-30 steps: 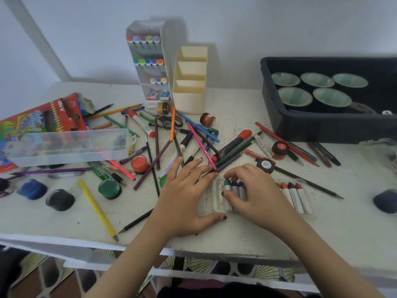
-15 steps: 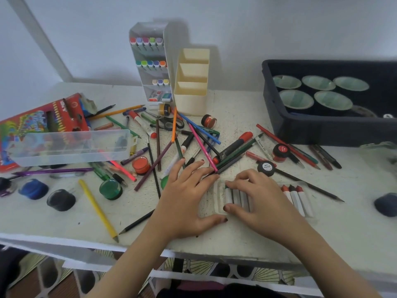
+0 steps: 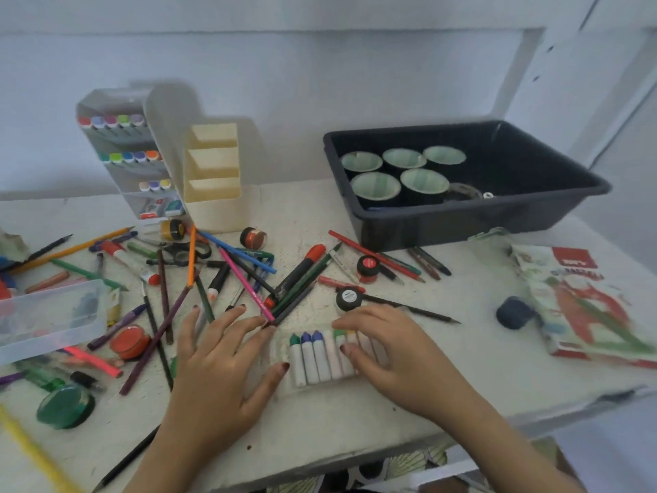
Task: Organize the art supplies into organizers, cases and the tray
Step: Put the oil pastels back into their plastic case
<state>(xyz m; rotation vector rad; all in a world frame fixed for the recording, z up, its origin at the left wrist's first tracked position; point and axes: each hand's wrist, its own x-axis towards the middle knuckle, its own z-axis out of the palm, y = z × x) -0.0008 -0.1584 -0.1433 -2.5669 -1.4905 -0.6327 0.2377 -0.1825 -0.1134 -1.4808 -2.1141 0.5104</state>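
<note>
crayons (image 3: 313, 357) side by side, seemingly in clear case (image 3: 284, 387)

Both hands flat on table: left hand (image 3: 220, 364) beside crayon case (image 3: 320, 361), right hand (image 3: 394, 354) seemingly pressing its crayons.

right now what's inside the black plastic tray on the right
The black plastic tray holds five dark cups with pale green insides, in two rows. Beside them lie a curved metal piece and something small and white. The near wall hides the tray floor.

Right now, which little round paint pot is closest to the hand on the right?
The black-lidded pot, sitting just beyond the right hand. The red-lidded pot and the orange pot lie farther back on the table.
</note>
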